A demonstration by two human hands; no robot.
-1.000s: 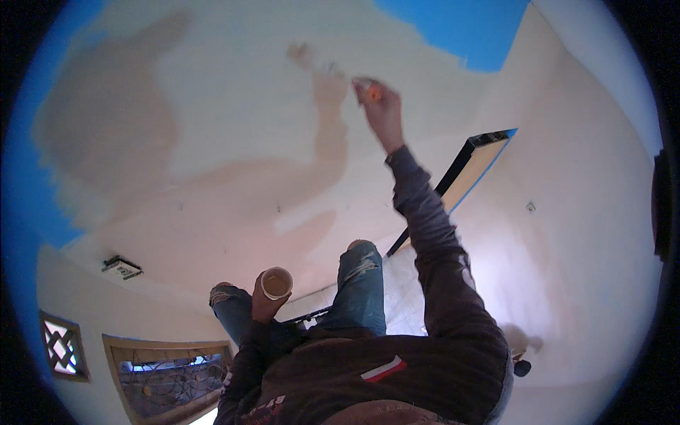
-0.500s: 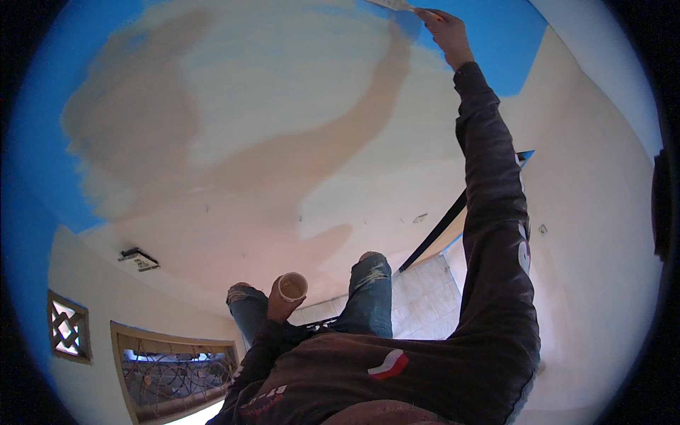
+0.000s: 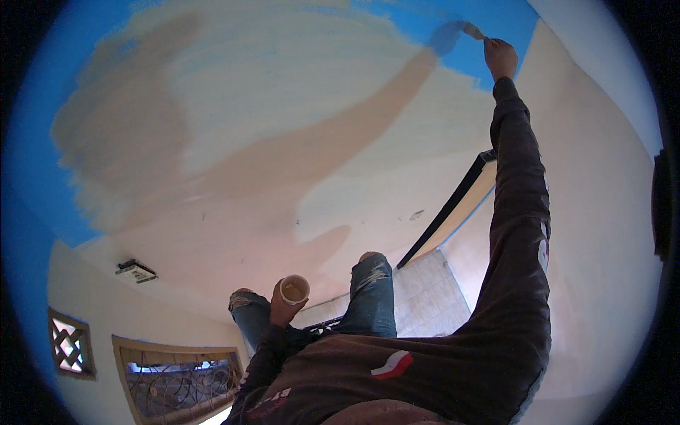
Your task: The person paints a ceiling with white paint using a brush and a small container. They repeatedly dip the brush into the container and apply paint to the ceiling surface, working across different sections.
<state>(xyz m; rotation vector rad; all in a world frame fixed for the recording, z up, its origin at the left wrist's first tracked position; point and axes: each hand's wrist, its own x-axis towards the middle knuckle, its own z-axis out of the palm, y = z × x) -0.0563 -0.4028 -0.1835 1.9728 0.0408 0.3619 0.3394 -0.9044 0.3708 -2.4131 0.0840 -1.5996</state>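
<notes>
My right hand point(image 3: 501, 59) is raised high at the upper right, fingers closed around the handle of a paintbrush point(image 3: 473, 30). The pale bristles point left at a blue stretch of the wall point(image 3: 418, 23); whether they touch it I cannot tell. Cream paint point(image 3: 283, 85) covers a broad patch of that wall, with ragged edges against the blue. Low in the middle, my left hand point(image 3: 283, 310) grips a white paint cup point(image 3: 294, 289) with pale paint inside. The cup is above my lap, between my knees.
A dark-edged opening or door point(image 3: 453, 205) stands at the right, by pale tiles point(image 3: 425, 294). At the left are a wall box point(image 3: 136, 271), a lattice vent point(image 3: 71, 343) and a window with a curled grille point(image 3: 180, 379). Shadows of my arm and body fall across the wall.
My right hand and the paintbrush have moved right and slightly down along the wall, over the blue area. The left hand still holds the cup in nearly the same place.
</notes>
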